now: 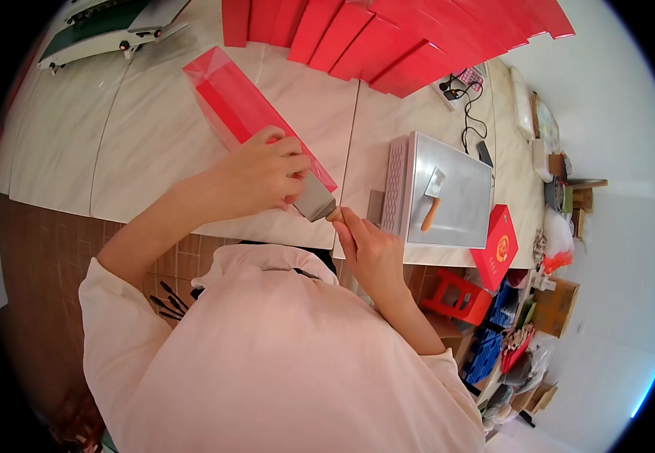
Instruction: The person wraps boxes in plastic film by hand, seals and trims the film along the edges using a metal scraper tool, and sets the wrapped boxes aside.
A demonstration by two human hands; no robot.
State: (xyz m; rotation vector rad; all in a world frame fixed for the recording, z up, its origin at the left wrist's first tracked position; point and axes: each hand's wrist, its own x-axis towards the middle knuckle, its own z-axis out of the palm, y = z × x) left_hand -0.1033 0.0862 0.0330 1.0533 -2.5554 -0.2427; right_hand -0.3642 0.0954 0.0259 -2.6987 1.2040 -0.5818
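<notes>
A long red box (238, 106) lies slantwise on the table, wrapped in clear film that sticks out loosely past its far end. My left hand (263, 172) bends its fingers over the near end of the box and film; the fingertips are partly hidden. In my right hand (370, 248) is a scraper (315, 198) with a wide metal blade, gripped by its wooden handle. The blade lies against the near end of the box, just below my left fingers. A second scraper (430, 200) with a wooden handle rests on a flat metal-topped plate (459, 200) to the right.
Many red boxes (388, 45) stand in a row at the back of the table (154, 128). A belt machine (101, 41) sits far left, and a black cable (472, 121) lies behind the metal plate. A red printed box (498, 245) and a red stool (457, 298) are at right.
</notes>
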